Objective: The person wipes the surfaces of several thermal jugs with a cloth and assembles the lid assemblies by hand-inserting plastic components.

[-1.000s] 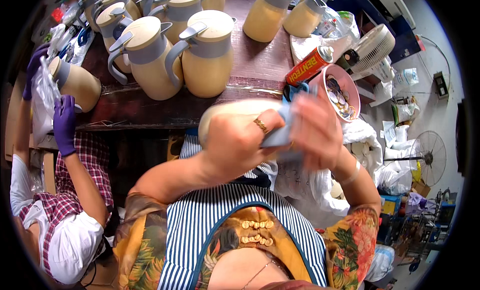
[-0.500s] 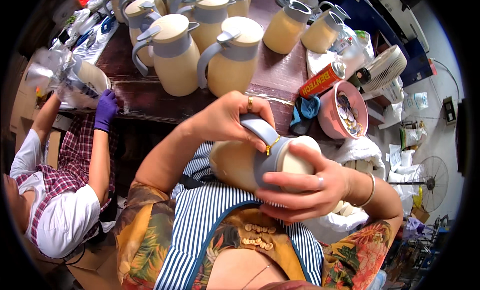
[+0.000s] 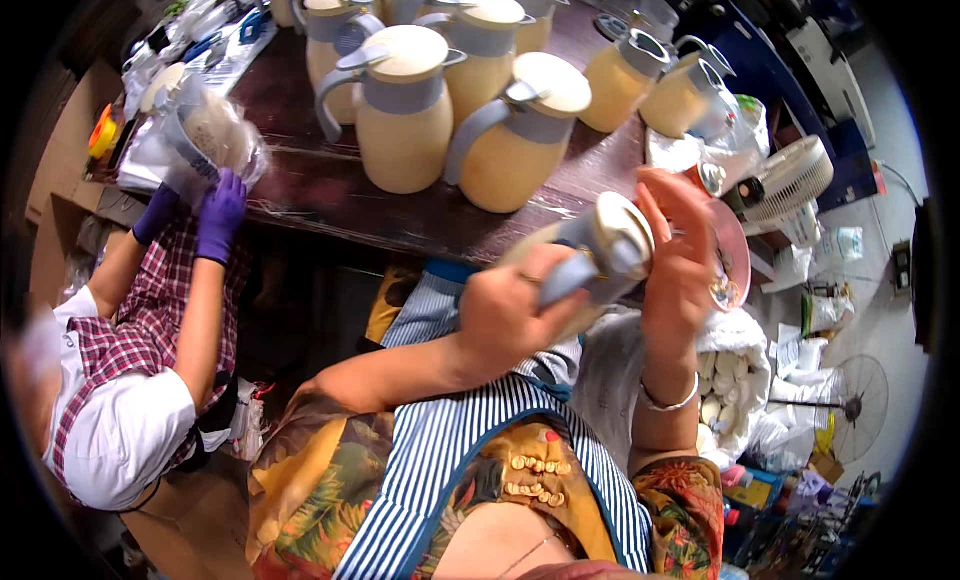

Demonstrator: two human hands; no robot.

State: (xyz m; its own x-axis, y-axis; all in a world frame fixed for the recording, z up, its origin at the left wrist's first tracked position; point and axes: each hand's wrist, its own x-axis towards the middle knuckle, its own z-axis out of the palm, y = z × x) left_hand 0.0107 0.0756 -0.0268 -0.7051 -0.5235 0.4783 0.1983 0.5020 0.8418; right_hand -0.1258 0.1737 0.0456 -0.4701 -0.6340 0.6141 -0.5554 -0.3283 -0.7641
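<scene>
1. Since the earlier frame, the cream jug has come up from the person's lap to chest height, just in front of the surface, its lid end now tilted toward the right.
2. Left hand: grip closed around the jug's grey handle and body; a ring shows on one finger.
3. Right hand: fingers spread and cupped over the jug's cream lid, touching it; whether it clamps the lid I cannot tell. A bangle sits on that wrist.
4. On the dark wooden surface, a row of matching cream jugs with grey collars stands upright, well apart from the held one.
5. A pink bowl lies just behind the right hand.
6. At left, a co-worker in purple gloves holds a jug in clear plastic wrap.
</scene>
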